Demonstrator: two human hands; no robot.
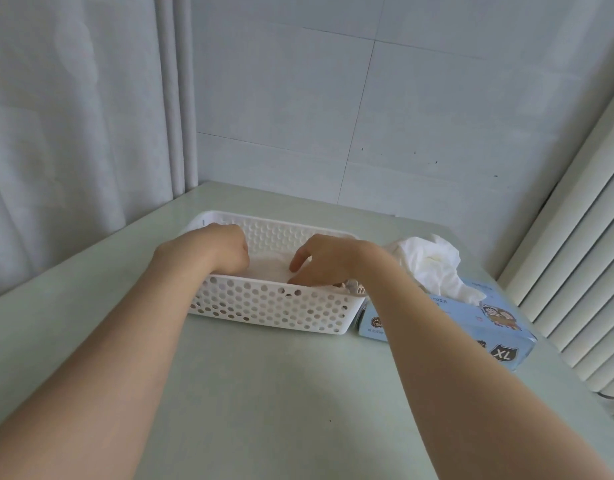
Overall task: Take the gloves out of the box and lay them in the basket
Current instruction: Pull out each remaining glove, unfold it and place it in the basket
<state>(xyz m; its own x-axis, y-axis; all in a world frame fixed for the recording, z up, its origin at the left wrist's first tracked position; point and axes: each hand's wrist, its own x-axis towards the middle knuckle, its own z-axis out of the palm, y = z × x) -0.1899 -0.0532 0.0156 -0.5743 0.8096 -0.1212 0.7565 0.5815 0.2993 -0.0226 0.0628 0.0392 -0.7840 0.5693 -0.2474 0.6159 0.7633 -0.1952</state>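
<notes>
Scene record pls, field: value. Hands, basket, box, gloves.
surface: table, pale green
basket: white, perforated, left of the box
box: blue, beside the basket's right end
glove: thin, white, lying in the basket
bunch of gloves: white, sticking out of the box top
left hand: in the basket, fingers hidden
right hand: in the basket, fingertips on the glove, grip unclear
</notes>
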